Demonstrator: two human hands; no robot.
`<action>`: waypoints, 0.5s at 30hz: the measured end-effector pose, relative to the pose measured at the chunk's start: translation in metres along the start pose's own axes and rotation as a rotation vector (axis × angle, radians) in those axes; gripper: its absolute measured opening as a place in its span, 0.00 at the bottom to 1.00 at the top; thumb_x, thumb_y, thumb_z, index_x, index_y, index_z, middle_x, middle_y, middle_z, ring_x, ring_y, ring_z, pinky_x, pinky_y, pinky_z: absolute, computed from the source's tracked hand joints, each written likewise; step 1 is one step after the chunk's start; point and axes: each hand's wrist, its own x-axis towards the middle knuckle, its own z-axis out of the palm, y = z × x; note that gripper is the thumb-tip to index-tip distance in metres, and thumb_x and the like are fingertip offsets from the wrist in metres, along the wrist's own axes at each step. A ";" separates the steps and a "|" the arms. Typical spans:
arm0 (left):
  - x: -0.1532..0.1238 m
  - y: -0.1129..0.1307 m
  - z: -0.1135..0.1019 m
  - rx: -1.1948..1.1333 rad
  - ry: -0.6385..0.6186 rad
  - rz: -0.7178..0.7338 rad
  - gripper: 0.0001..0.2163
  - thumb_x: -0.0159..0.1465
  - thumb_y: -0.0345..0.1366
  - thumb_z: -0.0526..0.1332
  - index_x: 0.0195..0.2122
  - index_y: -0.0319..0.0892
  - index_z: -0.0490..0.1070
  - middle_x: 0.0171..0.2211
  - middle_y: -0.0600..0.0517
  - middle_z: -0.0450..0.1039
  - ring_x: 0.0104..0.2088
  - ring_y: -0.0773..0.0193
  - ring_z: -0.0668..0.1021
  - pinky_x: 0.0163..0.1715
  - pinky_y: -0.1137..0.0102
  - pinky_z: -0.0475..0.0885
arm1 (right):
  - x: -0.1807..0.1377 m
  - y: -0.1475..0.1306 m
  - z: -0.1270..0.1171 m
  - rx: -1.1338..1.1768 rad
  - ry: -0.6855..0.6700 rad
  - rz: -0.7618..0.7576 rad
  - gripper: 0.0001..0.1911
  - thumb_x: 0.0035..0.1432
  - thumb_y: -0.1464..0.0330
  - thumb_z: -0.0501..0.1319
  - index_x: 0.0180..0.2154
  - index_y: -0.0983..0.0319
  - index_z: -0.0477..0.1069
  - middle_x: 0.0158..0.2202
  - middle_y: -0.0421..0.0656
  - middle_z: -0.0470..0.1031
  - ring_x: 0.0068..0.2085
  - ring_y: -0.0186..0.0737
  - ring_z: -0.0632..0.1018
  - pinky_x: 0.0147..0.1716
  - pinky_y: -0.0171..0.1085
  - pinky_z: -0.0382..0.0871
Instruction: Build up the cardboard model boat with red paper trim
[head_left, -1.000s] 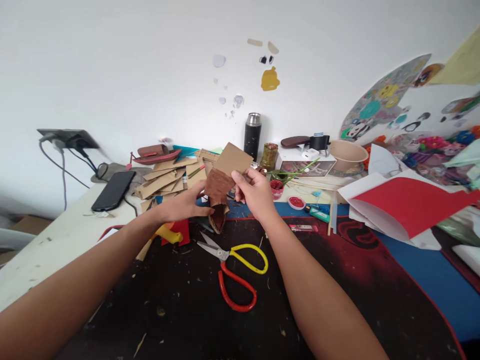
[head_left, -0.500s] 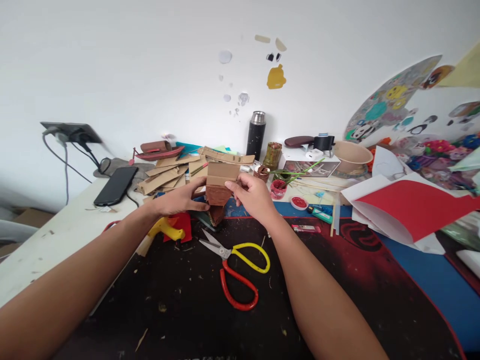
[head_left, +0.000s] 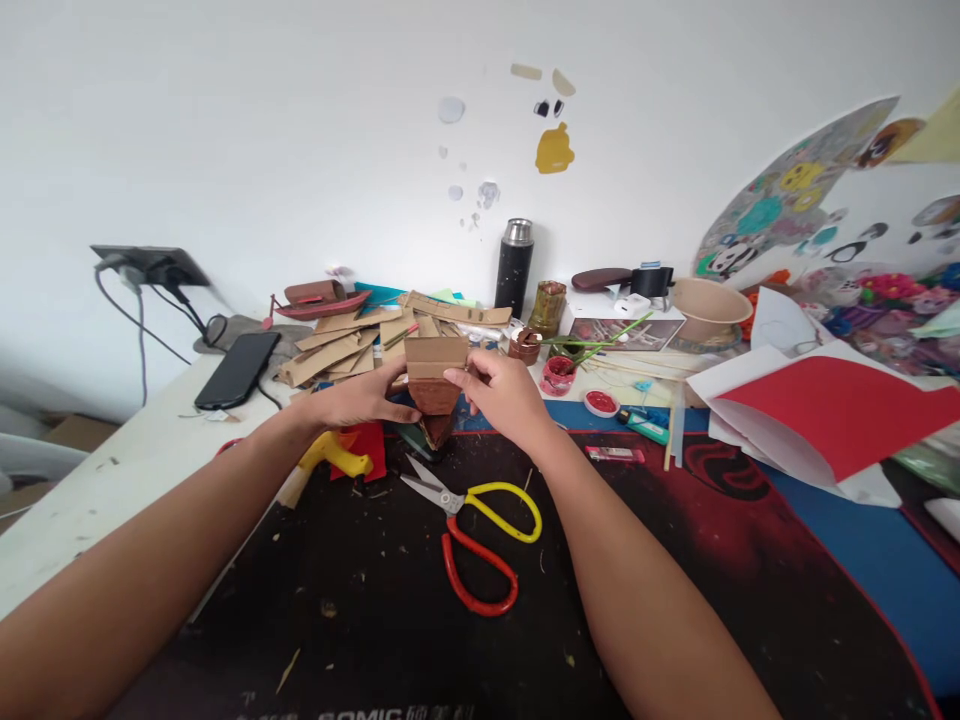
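Note:
Both hands hold a small cardboard piece [head_left: 433, 372] above the far edge of a black desk mat [head_left: 525, 620]. Its upper part is plain tan and its lower part is painted brown, tapering to a point. My left hand [head_left: 366, 396] grips its left side with closed fingers. My right hand [head_left: 501, 395] pinches its right side. Scissors [head_left: 475, 532] with one yellow and one red handle lie open on the mat just below the hands. A yellow glue gun [head_left: 335, 457] rests on a red scrap under my left wrist.
A pile of cardboard strips [head_left: 360, 345] lies behind the hands. A phone [head_left: 237, 368] sits at the left with cables. A black flask [head_left: 514, 264], paint pots [head_left: 556, 375], a bowl [head_left: 707, 308] and red paper [head_left: 829, 408] crowd the back and right.
The cardboard piece has been lowered and turned, so its tan flap now stands upright and faces me instead of tilting up to the right. Both hands have moved slightly away from me.

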 end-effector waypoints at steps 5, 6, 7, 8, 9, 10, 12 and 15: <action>0.000 0.002 0.000 -0.013 0.005 -0.079 0.46 0.62 0.53 0.78 0.78 0.50 0.60 0.71 0.40 0.75 0.71 0.42 0.77 0.70 0.53 0.73 | -0.001 -0.006 -0.003 -0.144 -0.035 0.008 0.14 0.76 0.62 0.66 0.35 0.58 0.73 0.27 0.38 0.77 0.33 0.42 0.79 0.35 0.36 0.62; 0.001 0.002 0.001 -0.015 0.018 -0.084 0.46 0.63 0.54 0.77 0.78 0.50 0.61 0.72 0.40 0.75 0.71 0.42 0.77 0.70 0.52 0.73 | -0.001 -0.006 -0.004 -0.151 -0.043 0.014 0.12 0.76 0.62 0.65 0.36 0.58 0.74 0.27 0.38 0.78 0.33 0.42 0.79 0.35 0.36 0.62; 0.001 0.002 0.002 -0.017 0.031 -0.086 0.45 0.63 0.55 0.77 0.77 0.51 0.61 0.72 0.40 0.75 0.71 0.42 0.77 0.69 0.52 0.74 | -0.001 -0.007 -0.005 -0.155 -0.052 0.019 0.12 0.76 0.62 0.65 0.37 0.58 0.75 0.28 0.38 0.78 0.33 0.42 0.79 0.35 0.36 0.62; 0.002 0.002 0.003 -0.017 0.041 -0.083 0.45 0.62 0.56 0.77 0.77 0.51 0.61 0.72 0.40 0.75 0.70 0.42 0.77 0.69 0.52 0.74 | -0.001 -0.007 -0.005 -0.159 -0.059 0.026 0.12 0.77 0.62 0.65 0.37 0.58 0.75 0.28 0.38 0.78 0.34 0.42 0.79 0.35 0.36 0.62; 0.002 0.002 0.004 -0.013 0.047 -0.078 0.46 0.62 0.57 0.77 0.77 0.52 0.62 0.72 0.40 0.75 0.70 0.42 0.78 0.69 0.52 0.74 | -0.001 -0.007 -0.006 -0.163 -0.066 0.032 0.13 0.77 0.62 0.65 0.36 0.58 0.75 0.29 0.38 0.78 0.34 0.42 0.79 0.35 0.36 0.63; 0.002 0.003 0.005 -0.002 0.050 -0.070 0.46 0.61 0.57 0.77 0.77 0.51 0.62 0.72 0.39 0.75 0.69 0.42 0.78 0.68 0.52 0.74 | 0.000 -0.006 -0.006 -0.166 -0.071 0.037 0.14 0.77 0.61 0.65 0.36 0.58 0.74 0.29 0.39 0.79 0.34 0.42 0.79 0.36 0.36 0.63; 0.003 0.003 0.007 0.050 0.063 -0.052 0.46 0.61 0.57 0.77 0.76 0.50 0.63 0.70 0.39 0.76 0.68 0.42 0.79 0.68 0.53 0.74 | 0.000 -0.006 -0.007 -0.175 -0.079 0.042 0.15 0.77 0.60 0.65 0.35 0.58 0.74 0.30 0.39 0.80 0.35 0.42 0.80 0.36 0.36 0.63; 0.003 0.004 0.008 0.150 0.089 -0.035 0.42 0.61 0.57 0.77 0.73 0.47 0.68 0.66 0.39 0.80 0.66 0.42 0.81 0.68 0.53 0.74 | 0.000 -0.006 -0.009 -0.209 -0.086 0.036 0.14 0.76 0.59 0.65 0.37 0.59 0.76 0.33 0.41 0.82 0.36 0.42 0.80 0.35 0.36 0.62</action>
